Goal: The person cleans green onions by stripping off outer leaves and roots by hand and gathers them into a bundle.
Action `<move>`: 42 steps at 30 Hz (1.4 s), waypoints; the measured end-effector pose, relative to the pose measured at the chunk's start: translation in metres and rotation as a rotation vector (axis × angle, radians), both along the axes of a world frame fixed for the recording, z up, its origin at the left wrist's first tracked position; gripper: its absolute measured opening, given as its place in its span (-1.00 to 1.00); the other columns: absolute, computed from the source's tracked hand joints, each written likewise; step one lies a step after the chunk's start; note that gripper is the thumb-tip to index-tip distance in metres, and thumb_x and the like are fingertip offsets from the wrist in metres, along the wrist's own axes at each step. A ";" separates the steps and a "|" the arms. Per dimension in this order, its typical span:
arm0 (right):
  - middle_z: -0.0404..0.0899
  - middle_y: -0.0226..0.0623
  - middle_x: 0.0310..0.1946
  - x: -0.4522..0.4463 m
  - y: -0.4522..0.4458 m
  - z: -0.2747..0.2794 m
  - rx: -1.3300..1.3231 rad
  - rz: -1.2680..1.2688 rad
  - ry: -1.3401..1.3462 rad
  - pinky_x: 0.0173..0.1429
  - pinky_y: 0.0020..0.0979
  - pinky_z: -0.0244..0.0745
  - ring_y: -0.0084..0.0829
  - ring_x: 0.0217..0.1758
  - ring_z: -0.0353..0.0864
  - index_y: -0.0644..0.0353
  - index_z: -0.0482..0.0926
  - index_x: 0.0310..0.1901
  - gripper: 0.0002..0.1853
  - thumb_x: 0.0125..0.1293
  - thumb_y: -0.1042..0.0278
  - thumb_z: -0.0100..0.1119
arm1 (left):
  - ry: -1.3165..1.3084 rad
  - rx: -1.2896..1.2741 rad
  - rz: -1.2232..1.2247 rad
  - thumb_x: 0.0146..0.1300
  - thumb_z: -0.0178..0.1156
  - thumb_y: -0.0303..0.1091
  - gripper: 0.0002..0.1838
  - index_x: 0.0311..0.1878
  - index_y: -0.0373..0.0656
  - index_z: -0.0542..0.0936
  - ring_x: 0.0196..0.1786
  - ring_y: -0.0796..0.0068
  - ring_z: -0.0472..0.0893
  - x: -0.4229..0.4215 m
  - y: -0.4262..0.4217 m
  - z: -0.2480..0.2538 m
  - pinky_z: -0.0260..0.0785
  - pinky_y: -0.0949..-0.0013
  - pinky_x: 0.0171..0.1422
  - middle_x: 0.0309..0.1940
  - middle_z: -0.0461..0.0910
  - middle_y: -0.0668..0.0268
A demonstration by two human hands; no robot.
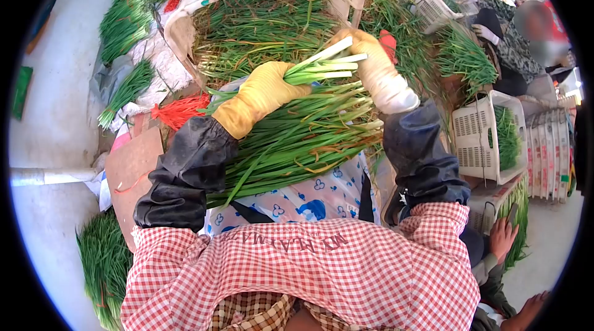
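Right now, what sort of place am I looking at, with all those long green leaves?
Probably a vegetable-packing workplace. Chive-like bundles lie around, the slotted white plastic crate at the right holds more greens, and the yellow-gloved left hand grips a small bunch.

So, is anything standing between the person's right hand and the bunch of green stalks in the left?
Nothing visible does. The left hand grips the green stalks, their pale ends pointing at the right hand and overlapping its glove in view. Whether they touch, I can't tell.
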State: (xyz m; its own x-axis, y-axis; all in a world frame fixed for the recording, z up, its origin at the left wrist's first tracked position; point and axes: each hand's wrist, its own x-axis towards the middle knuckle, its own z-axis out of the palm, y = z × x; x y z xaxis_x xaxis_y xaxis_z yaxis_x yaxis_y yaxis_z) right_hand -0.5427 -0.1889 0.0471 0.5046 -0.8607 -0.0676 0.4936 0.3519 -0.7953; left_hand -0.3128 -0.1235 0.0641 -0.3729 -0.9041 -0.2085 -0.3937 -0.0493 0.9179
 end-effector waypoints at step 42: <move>0.69 -0.29 -0.22 0.030 0.030 0.039 -0.400 -0.007 0.770 0.02 -0.45 0.49 -0.50 -0.17 0.61 0.23 0.65 -0.07 -0.68 0.21 0.21 0.29 | 0.299 0.067 -0.013 0.12 0.33 -0.41 -0.71 -0.08 -0.21 0.58 -0.54 0.62 0.45 0.049 -0.022 0.002 0.30 0.50 -0.54 -0.42 0.55 0.41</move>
